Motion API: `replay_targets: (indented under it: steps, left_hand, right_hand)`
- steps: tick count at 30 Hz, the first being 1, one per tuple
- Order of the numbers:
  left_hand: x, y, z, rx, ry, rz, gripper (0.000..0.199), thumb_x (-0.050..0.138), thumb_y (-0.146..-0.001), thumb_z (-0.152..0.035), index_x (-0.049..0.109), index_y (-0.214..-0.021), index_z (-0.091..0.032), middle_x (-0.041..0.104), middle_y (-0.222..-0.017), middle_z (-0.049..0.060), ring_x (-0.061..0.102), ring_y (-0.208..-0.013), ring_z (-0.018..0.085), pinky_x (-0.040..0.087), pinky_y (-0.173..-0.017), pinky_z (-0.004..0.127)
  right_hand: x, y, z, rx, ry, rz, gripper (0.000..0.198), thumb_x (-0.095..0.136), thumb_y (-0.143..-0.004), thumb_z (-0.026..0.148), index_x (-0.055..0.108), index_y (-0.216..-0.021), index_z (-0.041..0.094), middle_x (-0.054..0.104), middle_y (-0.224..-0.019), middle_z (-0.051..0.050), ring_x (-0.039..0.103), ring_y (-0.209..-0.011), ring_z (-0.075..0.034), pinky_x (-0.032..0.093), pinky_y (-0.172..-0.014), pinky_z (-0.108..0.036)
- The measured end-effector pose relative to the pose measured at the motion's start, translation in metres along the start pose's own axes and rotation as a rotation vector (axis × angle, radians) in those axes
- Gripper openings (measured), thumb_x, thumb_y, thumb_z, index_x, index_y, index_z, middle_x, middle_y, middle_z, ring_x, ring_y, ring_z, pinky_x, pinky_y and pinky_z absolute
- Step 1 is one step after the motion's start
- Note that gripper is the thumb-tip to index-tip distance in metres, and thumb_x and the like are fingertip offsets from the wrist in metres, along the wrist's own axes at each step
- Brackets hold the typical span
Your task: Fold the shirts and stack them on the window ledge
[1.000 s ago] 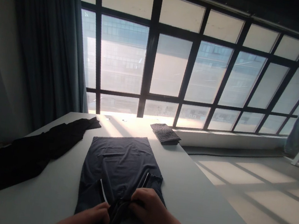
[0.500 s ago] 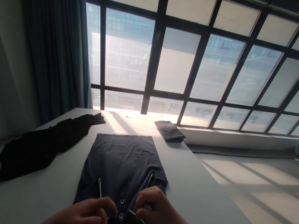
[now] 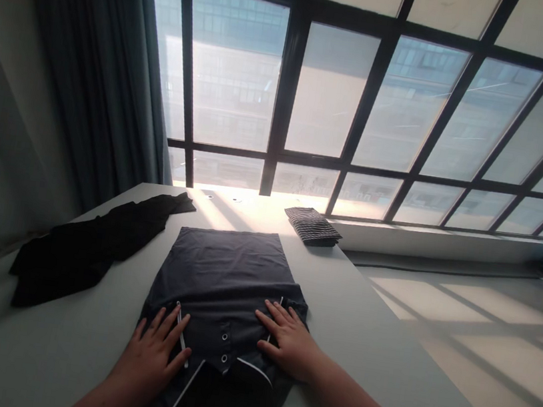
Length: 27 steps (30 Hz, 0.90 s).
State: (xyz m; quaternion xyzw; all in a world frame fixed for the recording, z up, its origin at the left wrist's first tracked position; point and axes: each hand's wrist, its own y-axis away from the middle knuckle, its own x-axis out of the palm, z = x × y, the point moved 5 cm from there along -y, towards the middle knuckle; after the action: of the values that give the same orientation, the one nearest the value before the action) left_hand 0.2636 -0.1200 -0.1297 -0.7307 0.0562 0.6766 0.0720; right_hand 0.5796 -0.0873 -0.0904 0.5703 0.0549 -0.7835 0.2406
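Note:
A dark navy polo shirt [image 3: 226, 271] lies on the white table in front of me, its collar end toward me. White piping edges the collar [image 3: 243, 402], and two light ring-like buttons show on the placket [image 3: 224, 345]. My left hand [image 3: 155, 349] rests flat with fingers spread on the shirt's left side, beside a white-trimmed edge. On the right side, my right hand [image 3: 287, 340] lies flat too, fingers stretched over the cloth near another white-trimmed edge. Neither hand grips anything.
Crumpled black clothing [image 3: 94, 246] lies along the table's left side. A folded striped garment [image 3: 313, 226] sits near the far right edge of the white table [image 3: 356, 350]. Beyond are large windows [image 3: 325, 90], with a dark curtain [image 3: 88, 70] at left and sunlit floor [image 3: 486, 328] at right.
Both hands have opened from closed fingers near the collar and moved outward and away from me onto the shirt's sides. The collar now lies more spread. The view has tilted down slightly.

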Motion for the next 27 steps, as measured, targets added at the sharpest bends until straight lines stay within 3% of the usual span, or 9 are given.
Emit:
replay_targets:
  steps: [4, 7, 10, 12, 15, 17, 19, 23, 27]
  left_hand:
    - [-0.009, -0.011, 0.011, 0.123, 0.049, -0.022, 0.06, 0.051, -0.103, -0.05, 0.044, -0.16, -0.033, 0.031, -0.171, 0.007, 0.028, -0.159, 0.037, 0.027, -0.126, 0.068]
    - [-0.027, -0.014, 0.006, 0.203, 0.067, -0.081, 0.052, 0.051, -0.104, -0.044, 0.054, -0.154, -0.031, 0.04, -0.168, 0.008, 0.034, -0.156, 0.038, 0.03, -0.124, 0.07]
    - [-0.037, 0.001, -0.022, 0.37, 0.095, -0.218, 0.048, 0.045, -0.107, -0.036, 0.054, -0.154, -0.03, 0.042, -0.167, 0.006, 0.038, -0.155, 0.032, 0.032, -0.127, 0.063]
    - [-0.029, 0.018, -0.046, 0.479, 0.112, -0.27, 0.055, 0.045, -0.108, -0.036, 0.04, -0.162, -0.029, 0.038, -0.169, 0.006, 0.039, -0.155, 0.028, 0.037, -0.127, 0.053]
    - [-0.003, 0.037, -0.072, 0.553, 0.09, -0.219, 0.084, 0.058, -0.103, -0.043, 0.011, -0.17, -0.025, 0.031, -0.171, 0.01, 0.037, -0.155, 0.029, 0.043, -0.124, 0.05]
    - [0.01, 0.042, -0.078, 0.575, 0.068, -0.156, 0.103, 0.068, -0.097, -0.044, -0.003, -0.169, -0.026, 0.024, -0.172, 0.011, 0.035, -0.156, 0.032, 0.041, -0.125, 0.052]
    - [0.013, 0.043, -0.076, 0.588, 0.062, -0.108, 0.109, 0.069, -0.096, -0.044, -0.011, -0.168, -0.029, 0.019, -0.173, 0.01, 0.032, -0.157, 0.032, 0.038, -0.126, 0.054]
    - [0.003, 0.044, -0.065, 0.61, 0.096, -0.001, 0.096, 0.058, -0.102, -0.054, -0.009, -0.167, -0.036, 0.018, -0.173, 0.006, 0.03, -0.158, 0.034, 0.034, -0.127, 0.058]
    - [-0.001, 0.045, -0.062, 0.595, 0.141, 0.08, 0.094, 0.06, -0.101, -0.053, -0.007, -0.165, -0.041, 0.016, -0.173, 0.004, 0.029, -0.158, 0.035, 0.032, -0.128, 0.059]
  right_hand:
    - [-0.004, -0.007, -0.026, -0.04, -0.015, -0.051, 0.072, 0.053, -0.101, 0.062, 0.036, -0.165, 0.033, 0.016, -0.175, -0.006, 0.014, -0.163, -0.029, 0.006, -0.132, -0.054]
    - [-0.009, -0.008, -0.031, -0.088, -0.044, -0.126, 0.065, 0.059, -0.1, 0.052, 0.048, -0.16, 0.028, 0.022, -0.174, -0.008, 0.014, -0.163, -0.033, 0.011, -0.132, -0.057]
    - [-0.014, 0.005, -0.005, -0.238, -0.097, -0.227, 0.054, 0.055, -0.103, 0.042, 0.056, -0.154, 0.025, 0.026, -0.173, -0.007, 0.011, -0.164, -0.031, 0.016, -0.132, -0.056]
    - [-0.008, 0.019, 0.025, -0.342, -0.16, -0.183, 0.06, 0.054, -0.104, 0.044, 0.048, -0.16, 0.024, 0.026, -0.173, -0.008, 0.013, -0.163, -0.028, 0.019, -0.133, -0.051]
    - [0.018, 0.037, 0.064, -0.345, -0.224, 0.019, 0.087, 0.063, -0.097, 0.042, 0.023, -0.169, 0.015, 0.018, -0.174, -0.013, 0.015, -0.163, -0.028, 0.021, -0.133, -0.048]
    - [0.037, 0.044, 0.079, -0.322, -0.183, 0.11, 0.094, 0.066, -0.093, 0.037, 0.017, -0.17, 0.012, 0.01, -0.174, -0.014, 0.012, -0.163, -0.031, 0.016, -0.134, -0.051]
    - [0.052, 0.047, 0.082, -0.336, -0.138, 0.135, 0.094, 0.065, -0.094, 0.039, 0.016, -0.169, 0.013, 0.005, -0.173, -0.014, 0.008, -0.163, -0.033, 0.009, -0.134, -0.055]
    - [0.063, 0.052, 0.067, -0.41, -0.158, 0.075, 0.089, 0.058, -0.1, 0.055, 0.012, -0.17, 0.024, 0.008, -0.173, -0.011, 0.009, -0.163, -0.034, 0.002, -0.132, -0.06]
    - [0.064, 0.055, 0.052, -0.449, -0.15, 0.037, 0.091, 0.059, -0.099, 0.063, 0.01, -0.169, 0.032, 0.011, -0.173, -0.01, 0.014, -0.162, -0.036, 0.004, -0.131, -0.062]
